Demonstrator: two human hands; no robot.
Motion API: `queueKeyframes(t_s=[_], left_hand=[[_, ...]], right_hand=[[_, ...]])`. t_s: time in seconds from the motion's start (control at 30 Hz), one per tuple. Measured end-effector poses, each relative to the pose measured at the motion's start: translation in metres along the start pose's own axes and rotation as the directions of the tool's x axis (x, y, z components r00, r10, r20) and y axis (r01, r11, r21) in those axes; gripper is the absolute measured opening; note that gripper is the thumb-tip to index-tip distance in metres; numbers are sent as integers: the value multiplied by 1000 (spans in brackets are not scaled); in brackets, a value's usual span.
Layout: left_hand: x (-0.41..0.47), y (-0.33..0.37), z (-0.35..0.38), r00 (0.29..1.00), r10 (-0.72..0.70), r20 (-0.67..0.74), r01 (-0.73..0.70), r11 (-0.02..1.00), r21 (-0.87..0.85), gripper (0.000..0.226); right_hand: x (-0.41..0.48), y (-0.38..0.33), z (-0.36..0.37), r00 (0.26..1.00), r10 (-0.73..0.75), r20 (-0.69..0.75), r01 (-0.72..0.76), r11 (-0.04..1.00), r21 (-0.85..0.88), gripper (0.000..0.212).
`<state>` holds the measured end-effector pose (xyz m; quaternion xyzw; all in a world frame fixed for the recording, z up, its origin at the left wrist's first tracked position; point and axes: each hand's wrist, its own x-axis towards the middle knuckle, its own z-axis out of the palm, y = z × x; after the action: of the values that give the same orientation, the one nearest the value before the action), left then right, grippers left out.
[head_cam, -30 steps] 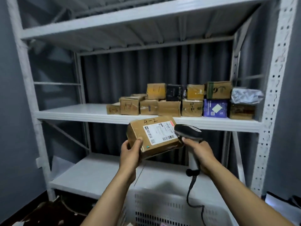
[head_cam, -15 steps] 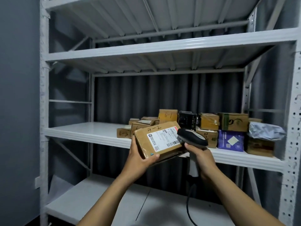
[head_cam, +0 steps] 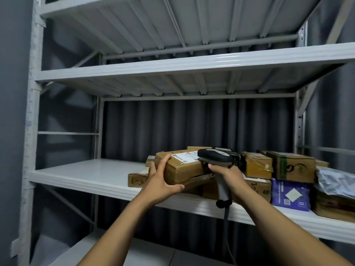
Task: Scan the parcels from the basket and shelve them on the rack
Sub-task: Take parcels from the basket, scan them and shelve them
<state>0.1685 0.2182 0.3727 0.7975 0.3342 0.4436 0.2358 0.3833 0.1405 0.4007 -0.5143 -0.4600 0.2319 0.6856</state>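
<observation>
- The rack has bare shelf on the left at this level.
- Left hand wraps the parcel at its near-left corner, fingers on top, thumb under. Looks like stiff, light cardboard to me, so a one-handed corner or short-edge grip should do.
- Right hand grips the scanner by the handle, its head at the label.
- Half a second ago the parcel was tilted up in front of the shelf; now it's flat over the shelved boxes.

- The brown cardboard parcel, gripped at its left end by the left hand, is sitting over cardboard boxes on the white metal rack's middle shelf.
- The grey handheld scanner in the right hand is hovering at the parcel's right end.
- A purple flat box is lying further right, under a printed carton.
</observation>
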Motion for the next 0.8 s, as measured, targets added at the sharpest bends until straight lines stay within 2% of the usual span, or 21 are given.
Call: queueKeyframes(t_s=[0.1, 0.3, 0.4, 0.6, 0.8], left_hand=[[12, -3, 4, 999, -21, -35, 22, 999, 30, 96], [24, -2, 24, 975, -98, -201, 150, 954, 261, 94], [31, 2, 37, 955, -105, -279, 199, 920, 337, 96], [43, 18, 64, 961, -128, -244, 166, 976, 143, 94], [60, 24, 100, 945, -127, -302, 193, 960, 202, 97]], right_hand=[[20, -2, 2, 1000, 2, 29, -1, 999, -47, 27], [29, 5, 1, 996, -40, 79, 49, 992, -114, 19], [30, 6, -10, 997, -61, 45, 66, 991, -114, 18], [34, 0, -40, 996, -64, -68, 57, 994, -98, 13], [35, 0, -60, 994, -30, -103, 15, 989, -146, 9]])
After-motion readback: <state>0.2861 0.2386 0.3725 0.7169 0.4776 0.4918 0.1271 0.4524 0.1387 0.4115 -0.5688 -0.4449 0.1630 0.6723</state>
